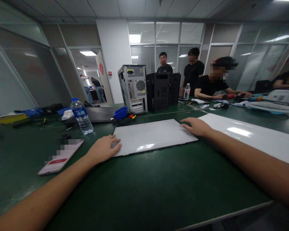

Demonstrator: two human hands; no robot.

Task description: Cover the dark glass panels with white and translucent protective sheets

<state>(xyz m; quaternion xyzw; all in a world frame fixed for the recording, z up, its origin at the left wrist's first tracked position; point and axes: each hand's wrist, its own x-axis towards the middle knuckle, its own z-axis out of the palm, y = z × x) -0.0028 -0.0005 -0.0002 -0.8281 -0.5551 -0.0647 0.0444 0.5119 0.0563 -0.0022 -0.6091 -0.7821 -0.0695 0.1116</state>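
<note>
Both hands lie flat on a white panel on the green tabletop: left hand at its near-left corner, right hand at its far-right corner, fingers released, grasping nothing. Even pressure should keep it from skewing.

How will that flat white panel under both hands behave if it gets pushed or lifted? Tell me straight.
The white panel lies flat with straight edges, so it is probably stiff rather than floppy. Its glossy face reflects the ceiling lights, so the left hand and right hand may slip on it. It looks thin, so it would likely slide easily over the green table.
</note>
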